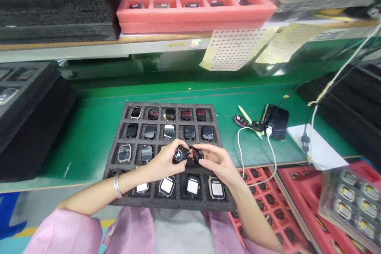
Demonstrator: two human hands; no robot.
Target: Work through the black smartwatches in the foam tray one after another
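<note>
Left hand (169, 158) grips a round smartwatch (180, 154) between thumb and fingers, its lit dial turned up toward the wearer. Just beside it, the right hand (214, 159) pinches a black rounded piece (197, 154), tilted on edge, its long axis running roughly near to far. Both are held above a grey foam tray (163, 205) of square watches, which lies on a green tabletop (98, 131). Beyond, a shelf (149, 49) carries a pink foam tray (190, 22) and black foam stacks (59, 16).
</note>
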